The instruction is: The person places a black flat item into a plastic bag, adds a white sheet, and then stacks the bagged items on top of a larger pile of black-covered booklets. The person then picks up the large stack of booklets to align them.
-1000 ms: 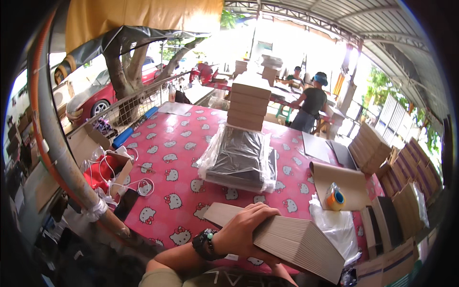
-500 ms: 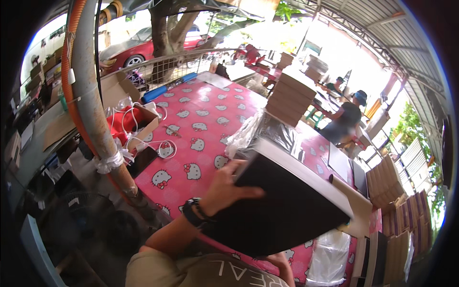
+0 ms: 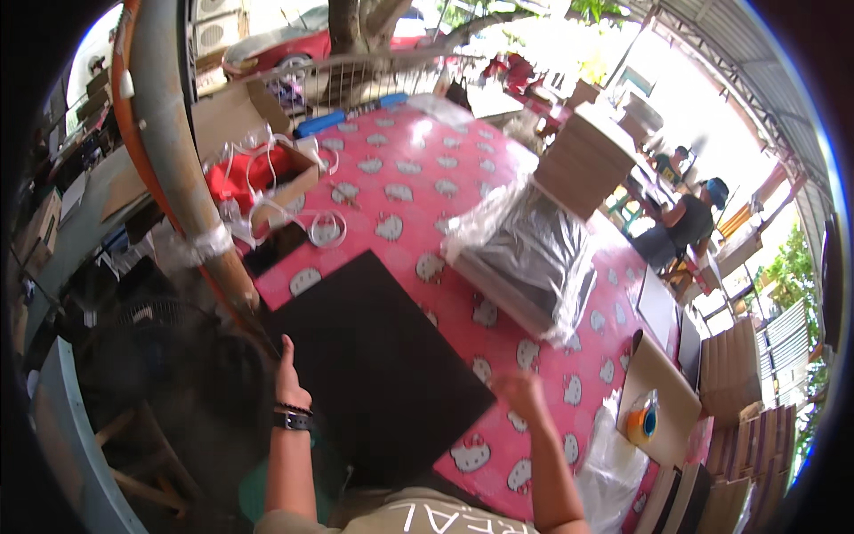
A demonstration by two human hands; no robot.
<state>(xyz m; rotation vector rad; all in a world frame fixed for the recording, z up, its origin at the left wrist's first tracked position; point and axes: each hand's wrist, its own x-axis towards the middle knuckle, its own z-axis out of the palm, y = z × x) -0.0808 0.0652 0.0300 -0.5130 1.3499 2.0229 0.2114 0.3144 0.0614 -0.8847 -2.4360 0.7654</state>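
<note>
A large flat black box (image 3: 382, 365) lies broad face up at the near edge of the pink table, its near part reaching over the edge towards me. My left hand (image 3: 290, 381), with a dark wristband and beaded bracelet, grips the left side of the box; one finger points up along it and the others are hidden. Just off the right corner is my right hand (image 3: 520, 396), smeared by motion, so its fingers cannot be made out. A plastic-wrapped dark stack (image 3: 525, 258) sits farther back on the table.
Brown boxes (image 3: 587, 160) stand stacked behind the wrapped stack. A tape roll (image 3: 641, 422) and clear plastic sheets (image 3: 614, 463) lie at right, near more stacked cartons (image 3: 729, 365). At left are a metal post (image 3: 169, 133) and an open carton (image 3: 289, 191) with red contents and white cords.
The black box has swung from a raised, tilted position down and left to lie flat. My left hand moved from its top edge to its left side; my right hand came up at right.
</note>
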